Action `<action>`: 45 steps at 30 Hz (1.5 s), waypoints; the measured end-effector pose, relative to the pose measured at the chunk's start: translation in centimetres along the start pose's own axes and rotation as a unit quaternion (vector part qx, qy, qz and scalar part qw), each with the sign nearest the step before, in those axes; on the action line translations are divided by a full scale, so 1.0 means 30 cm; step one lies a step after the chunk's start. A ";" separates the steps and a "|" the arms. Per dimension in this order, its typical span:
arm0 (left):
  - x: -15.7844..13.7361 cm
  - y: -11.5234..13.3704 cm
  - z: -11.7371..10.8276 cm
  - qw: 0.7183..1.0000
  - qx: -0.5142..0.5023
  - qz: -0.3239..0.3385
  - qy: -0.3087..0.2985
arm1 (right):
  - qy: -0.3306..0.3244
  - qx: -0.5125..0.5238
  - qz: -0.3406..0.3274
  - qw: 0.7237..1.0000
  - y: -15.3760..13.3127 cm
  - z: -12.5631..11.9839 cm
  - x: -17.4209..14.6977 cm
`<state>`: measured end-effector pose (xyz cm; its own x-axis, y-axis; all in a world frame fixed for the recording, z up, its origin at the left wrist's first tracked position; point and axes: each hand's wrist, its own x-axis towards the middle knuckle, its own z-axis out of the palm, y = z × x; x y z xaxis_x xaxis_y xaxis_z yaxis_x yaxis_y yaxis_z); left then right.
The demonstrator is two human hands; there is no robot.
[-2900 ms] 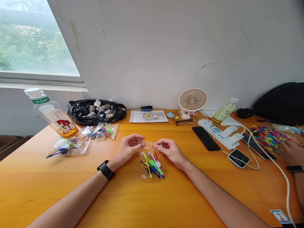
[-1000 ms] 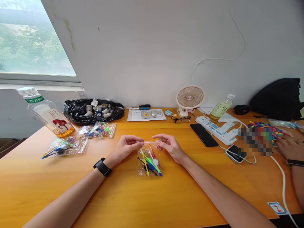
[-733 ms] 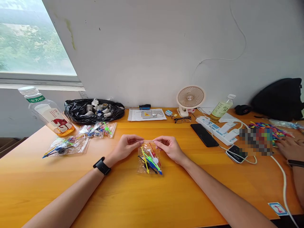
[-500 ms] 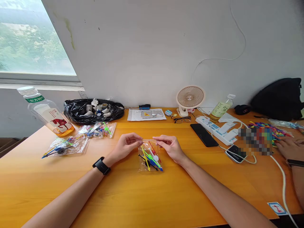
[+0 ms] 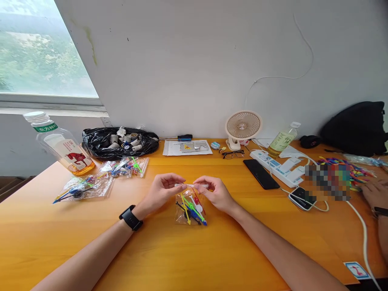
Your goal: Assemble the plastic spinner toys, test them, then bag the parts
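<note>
A small clear plastic bag hangs between my two hands over the middle of the table. Inside it lie colourful plastic clock hands in yellow, green, white, red, blue and black. My left hand, with a black watch on its wrist, pinches the bag's top edge at the left. On the other side my right hand pinches the same edge, its thumb close to the left thumb. More filled bags of similar parts lie to the left of my left hand.
At the left stand a tea bottle and a black plastic bag of waste. A fan, glasses, a phone and a power strip sit behind and right. Another person's hand rests by a colourful pile.
Both hands have drawn closer together along the bag's top edge, with the thumbs now nearly meeting. The held bag sits slightly lower in view.
</note>
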<state>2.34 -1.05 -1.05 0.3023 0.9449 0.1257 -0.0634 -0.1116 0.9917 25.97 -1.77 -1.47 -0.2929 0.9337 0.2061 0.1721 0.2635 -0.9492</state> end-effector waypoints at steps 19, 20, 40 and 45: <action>0.024 -0.009 -0.022 0.994 0.066 -0.025 -0.081 | -0.017 0.015 0.005 1.000 0.003 -0.012 0.016; 0.025 -0.005 -0.023 0.994 0.066 -0.024 -0.085 | -0.014 0.023 0.010 1.000 0.003 -0.018 0.019; 0.072 0.048 -0.164 0.922 0.129 0.200 0.304 | 0.007 0.159 0.096 0.983 0.093 -0.064 0.056; 0.068 0.081 -0.281 0.785 0.314 0.309 0.435 | -0.008 0.153 0.099 0.983 0.098 -0.069 0.060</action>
<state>-5.22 3.21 1.41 -0.3826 0.4736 0.7933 0.6221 -0.5028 0.6002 27.89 1.17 -3.40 -0.2966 0.9550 0.0083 -0.0626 -0.0108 -0.9980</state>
